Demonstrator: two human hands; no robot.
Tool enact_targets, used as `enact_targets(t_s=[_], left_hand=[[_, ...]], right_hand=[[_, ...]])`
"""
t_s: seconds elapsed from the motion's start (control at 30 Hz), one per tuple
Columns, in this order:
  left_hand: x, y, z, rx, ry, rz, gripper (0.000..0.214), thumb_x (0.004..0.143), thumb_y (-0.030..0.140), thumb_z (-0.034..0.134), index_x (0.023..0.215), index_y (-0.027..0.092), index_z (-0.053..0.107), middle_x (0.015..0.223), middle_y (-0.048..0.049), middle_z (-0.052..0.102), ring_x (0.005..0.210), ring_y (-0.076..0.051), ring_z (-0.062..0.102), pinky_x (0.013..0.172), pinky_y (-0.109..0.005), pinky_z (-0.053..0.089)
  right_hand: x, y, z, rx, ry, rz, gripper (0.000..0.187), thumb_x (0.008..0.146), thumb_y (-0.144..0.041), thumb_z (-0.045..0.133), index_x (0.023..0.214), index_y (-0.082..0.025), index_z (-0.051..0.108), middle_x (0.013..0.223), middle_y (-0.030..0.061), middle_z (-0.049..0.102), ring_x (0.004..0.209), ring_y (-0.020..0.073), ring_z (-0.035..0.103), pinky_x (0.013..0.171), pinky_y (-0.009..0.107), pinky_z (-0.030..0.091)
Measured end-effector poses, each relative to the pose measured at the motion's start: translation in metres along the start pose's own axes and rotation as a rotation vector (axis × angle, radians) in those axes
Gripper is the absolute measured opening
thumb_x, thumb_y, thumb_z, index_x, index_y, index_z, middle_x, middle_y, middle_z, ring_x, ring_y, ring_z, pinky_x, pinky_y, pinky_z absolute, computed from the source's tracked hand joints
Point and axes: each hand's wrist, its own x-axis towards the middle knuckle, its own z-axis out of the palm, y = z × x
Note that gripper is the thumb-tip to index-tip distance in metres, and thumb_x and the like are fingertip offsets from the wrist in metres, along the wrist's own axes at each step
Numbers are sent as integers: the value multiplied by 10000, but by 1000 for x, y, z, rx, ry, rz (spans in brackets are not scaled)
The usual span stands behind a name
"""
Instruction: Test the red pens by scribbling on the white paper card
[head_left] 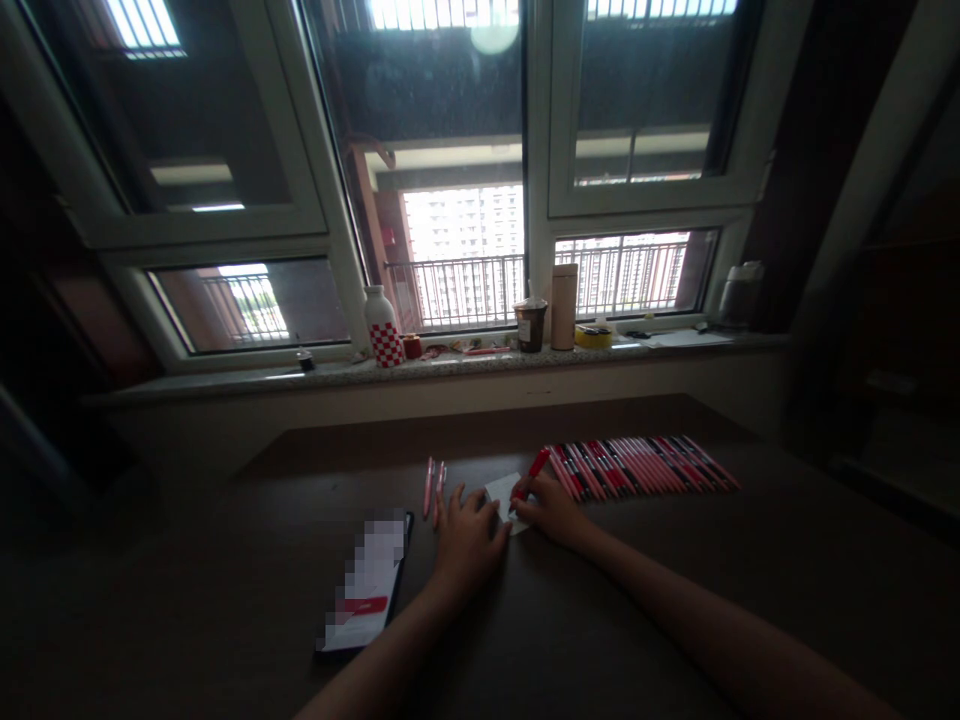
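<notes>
A red pen (538,463) is gripped in my right hand (553,510), tilted with its lower end at a small white sheet of paper (504,489). My left hand (469,530) lies with fingers spread on the table, its thumb side at the paper's left edge. Just beyond the left fingers are two pink pens (428,488), side by side. To the right of my right hand, a long row of pink, red and black pens (637,468) lies closely packed. Whatever is written on the paper is too small to read.
A phone (367,585) with a lit, blurred screen lies left of my left forearm on the dark table (225,560). Along the windowsill (465,363) stand a checkered bottle (385,330), a dark cup (530,325), a tan flask (563,308) and yellow tape (593,337).
</notes>
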Motion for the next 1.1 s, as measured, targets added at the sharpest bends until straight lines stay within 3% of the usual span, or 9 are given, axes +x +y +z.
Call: enact_targets(t_s=[0.77, 0.93, 1.1], left_hand=[[-1, 0, 0, 10, -4, -17, 382, 822, 470, 511, 1141, 303, 637, 1285, -49, 567, 1329, -331, 310, 1124, -576, 96], [-1, 1, 0, 25, 3, -51, 389, 822, 440, 513, 1166, 298, 626, 1285, -56, 563, 1321, -334, 320, 1118, -583, 111], [0, 3, -3, 7, 42, -105, 388, 841, 305, 481, 1207, 261, 601, 1280, -65, 565, 1300, -318, 348, 1109, -559, 173]], right_hand=[[0, 3, -2, -34, 51, 27, 65, 736, -193, 600, 739, -167, 659, 841, 41, 593, 823, 184, 576, 745, 288, 441], [3, 11, -2, 85, 93, 60, 150, 781, -305, 598, 815, -178, 670, 829, 38, 649, 812, 190, 602, 761, 300, 446], [3, 13, -3, 229, 109, 61, 262, 818, -423, 561, 873, -187, 661, 859, 36, 665, 840, 193, 603, 784, 304, 440]])
